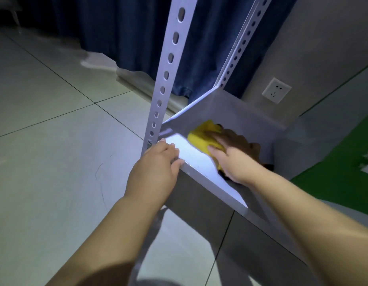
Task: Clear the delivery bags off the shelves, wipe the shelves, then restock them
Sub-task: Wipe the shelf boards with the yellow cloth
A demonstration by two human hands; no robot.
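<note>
A low grey metal shelf (201,162) with a glossy top runs from centre toward the lower right. My right hand (232,159) lies flat on a yellow cloth (203,137) and presses it onto the shelf surface, fingers straight. My left hand (158,164) grips the shelf's front edge near the left corner, fingers curled over the rim. No delivery bags are in view.
A perforated upright post (166,73) rises at the shelf's front left corner, and a second post (238,48) stands at the back. Dark blue curtains (121,34) hang behind. A wall socket (276,90) is at the right. Pale tiled floor (55,141) spreads left.
</note>
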